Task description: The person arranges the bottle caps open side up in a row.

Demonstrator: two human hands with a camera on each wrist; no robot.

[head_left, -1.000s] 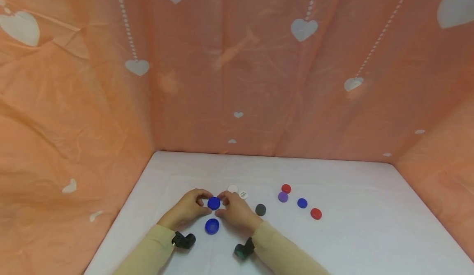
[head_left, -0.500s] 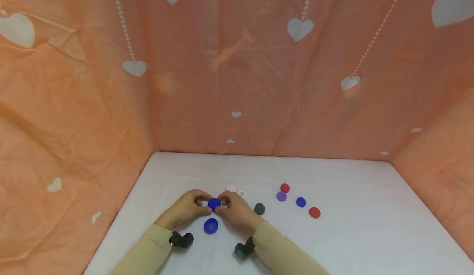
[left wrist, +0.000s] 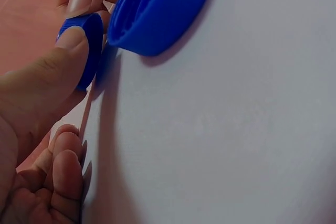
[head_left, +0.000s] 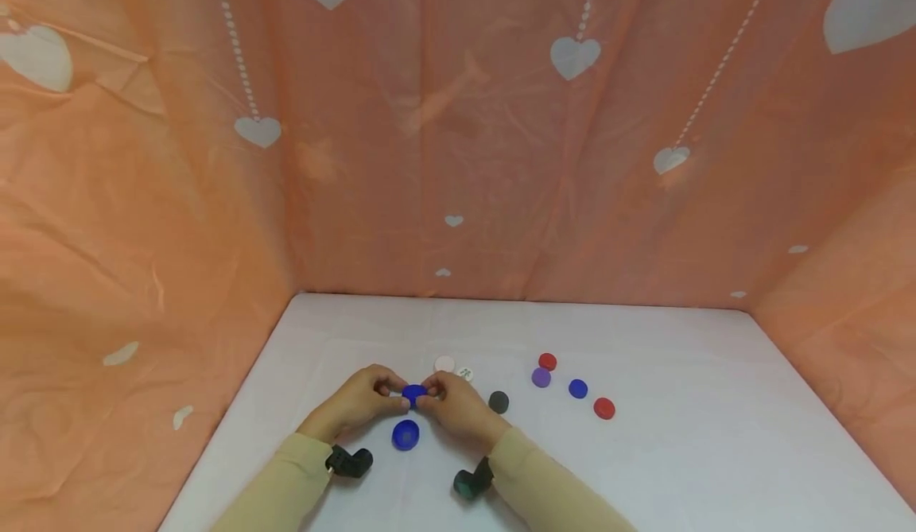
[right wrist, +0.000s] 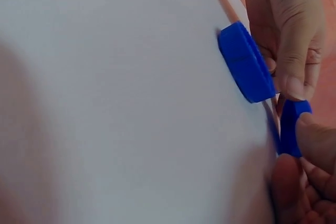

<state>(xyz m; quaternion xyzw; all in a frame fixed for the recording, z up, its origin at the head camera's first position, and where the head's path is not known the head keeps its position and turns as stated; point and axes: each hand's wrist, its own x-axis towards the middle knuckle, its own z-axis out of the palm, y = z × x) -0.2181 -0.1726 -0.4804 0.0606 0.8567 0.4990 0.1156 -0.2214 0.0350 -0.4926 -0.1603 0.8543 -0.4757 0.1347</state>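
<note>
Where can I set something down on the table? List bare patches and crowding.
Bare: the white table right of the rightmost red cap, and between left hand and back orange cloth. Crowded: from left hand to dark cap.

1. Back wall: wrinkled orange-pink fabric sheet (head_left: 501,198), upright beyond the fingers (head_left: 395,405). White printed hearts (head_left: 575,57), some on dotted white lines (head_left: 231,31), above and beyond the fingers.
2. Left wall: creased bright-orange fabric sheet (head_left: 143,230), left of the fingers.
3. Right wall: plain-looking orange fabric sheet (head_left: 859,325), well right of the fingers.
4. Flat white tabletop (head_left: 687,405), below the fingers, extends mostly right of them.
5. Light: left wall brighter than back; soft shadows near the fingers.
</note>
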